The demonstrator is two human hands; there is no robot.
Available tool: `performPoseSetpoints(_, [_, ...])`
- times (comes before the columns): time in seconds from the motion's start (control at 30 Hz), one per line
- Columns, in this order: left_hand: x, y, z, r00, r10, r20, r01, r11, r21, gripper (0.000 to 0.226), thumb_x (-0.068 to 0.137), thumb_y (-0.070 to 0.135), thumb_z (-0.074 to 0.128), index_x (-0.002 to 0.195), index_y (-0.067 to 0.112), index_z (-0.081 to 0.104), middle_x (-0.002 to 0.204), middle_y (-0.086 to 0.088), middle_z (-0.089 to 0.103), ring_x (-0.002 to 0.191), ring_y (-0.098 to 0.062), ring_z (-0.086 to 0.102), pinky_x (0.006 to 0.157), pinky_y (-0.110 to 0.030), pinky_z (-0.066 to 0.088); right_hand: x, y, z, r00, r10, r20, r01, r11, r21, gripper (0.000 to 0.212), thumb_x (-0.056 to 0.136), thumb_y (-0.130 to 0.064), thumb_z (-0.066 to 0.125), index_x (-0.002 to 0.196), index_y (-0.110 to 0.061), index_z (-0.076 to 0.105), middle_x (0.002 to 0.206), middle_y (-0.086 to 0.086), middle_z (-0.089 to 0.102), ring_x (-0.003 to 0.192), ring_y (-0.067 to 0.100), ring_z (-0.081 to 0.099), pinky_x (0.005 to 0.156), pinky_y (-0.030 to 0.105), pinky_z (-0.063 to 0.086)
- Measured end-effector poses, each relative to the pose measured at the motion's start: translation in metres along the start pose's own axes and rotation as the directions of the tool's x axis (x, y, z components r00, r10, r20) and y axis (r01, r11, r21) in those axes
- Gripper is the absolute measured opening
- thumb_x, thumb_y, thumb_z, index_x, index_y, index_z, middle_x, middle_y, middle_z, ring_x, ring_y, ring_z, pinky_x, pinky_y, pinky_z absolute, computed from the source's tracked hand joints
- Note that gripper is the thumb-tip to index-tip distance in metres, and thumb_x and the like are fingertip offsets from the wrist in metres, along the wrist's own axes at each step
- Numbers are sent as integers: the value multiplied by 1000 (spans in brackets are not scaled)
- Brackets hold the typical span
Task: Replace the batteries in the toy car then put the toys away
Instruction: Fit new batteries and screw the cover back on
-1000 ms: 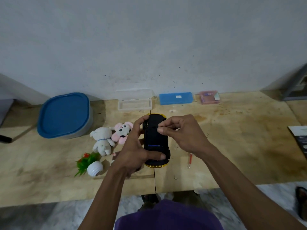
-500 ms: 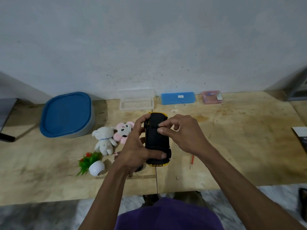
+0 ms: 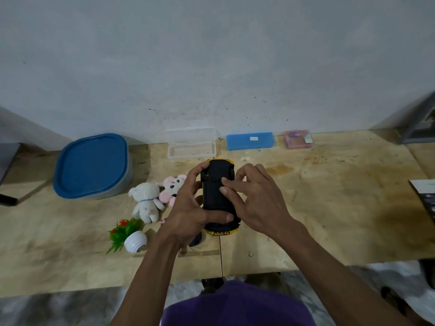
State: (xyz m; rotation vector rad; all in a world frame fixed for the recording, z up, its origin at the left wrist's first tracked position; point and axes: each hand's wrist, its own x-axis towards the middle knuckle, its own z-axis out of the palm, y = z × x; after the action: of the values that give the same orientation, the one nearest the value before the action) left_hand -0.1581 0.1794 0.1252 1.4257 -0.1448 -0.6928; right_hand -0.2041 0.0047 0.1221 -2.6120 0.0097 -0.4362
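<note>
The left hand [image 3: 188, 215] grips the upturned car [image 3: 219, 196] above the table [image 3: 329, 208], thumb across its underside. The right hand [image 3: 256, 203] presses fingertips [image 3: 223, 189] on its black belly. Plush toys [image 3: 146, 201] lie at nine o'clock.

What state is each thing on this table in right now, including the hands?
toy car: upside down, held above the table
left hand: gripping the car
right hand: fingertips pressing the car's underside
blue-lidded container: closed
clear plastic case: open
blue case: closed
white plush bear: lying on the table
pink plush: lying beside the bear
small potted plant: tipped on its side
</note>
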Motion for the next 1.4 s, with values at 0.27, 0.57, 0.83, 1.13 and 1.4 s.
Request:
performPoseSetpoints(0.27, [12,-16,14,997,-56,-57,54,998,-45,97,55,6,93,134,45,51,134,-6,58,115,-32,65,83,-59,60,-1,23,-5,983,162,80,-179,940,292,25,98,-37,58,109,-25,77,92,-5,56,85,10,52,74,16,44])
performPoseSetpoints(0.57, [30,-51,33,972,-189,-137,172,977,-126,80,75,-1,82,134,43,52,134,-9,59,115,-36,65,85,-59,59,-45,140,51,549,793,265,-834,540,112,30,92,-22,67,119,-9,66,107,10,73,106,26,68,90,23,38])
performPoseSetpoints(0.83, [35,-60,46,951,-261,-165,238,960,-145,70,86,-4,72,139,36,48,133,-11,60,110,-30,69,80,-48,62,-69,154,93,411,863,293,-898,439,-35,26,98,-26,59,115,-7,57,106,20,66,97,38,65,79,43,56])
performPoseSetpoints(1.13, [36,-52,46,953,-247,-178,233,968,-95,71,86,-2,74,135,43,51,127,-13,63,106,-34,70,79,-51,62,-28,136,66,595,756,273,-802,534,267,27,96,-15,62,122,-9,60,83,-1,67,66,5,59,54,4,40])
performPoseSetpoints(1.4, [28,-20,40,985,-104,-135,100,994,-36,73,87,2,75,139,46,47,129,-13,60,108,-32,70,81,-51,62,31,43,-42,840,542,4,-309,472,826,25,101,-16,59,124,-17,49,103,7,69,88,16,76,79,35,62])
